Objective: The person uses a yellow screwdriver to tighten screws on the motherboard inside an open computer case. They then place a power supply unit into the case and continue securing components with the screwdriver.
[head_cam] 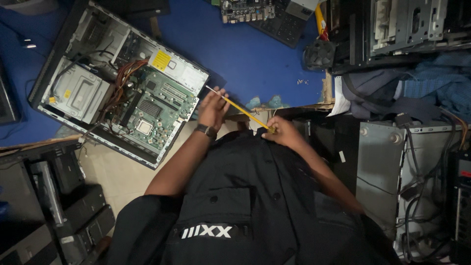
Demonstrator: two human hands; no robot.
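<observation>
Yellow-shafted screwdriver is lying across both your hands: your left hand is pinching its metal tip, your right hand is gripping the handle end. Left of them, the opened computer case is exposing its motherboard, still seated inside.

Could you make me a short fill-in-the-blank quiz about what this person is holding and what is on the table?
1. Both hands hold a thin tool with a ____ shaft.
2. The left hand wears a ____ at the wrist.
3. The open computer case lies on a ____ table.
4. The right hand grips the tool's ____ end.

Missing words: yellow; watch; blue; handle
</observation>
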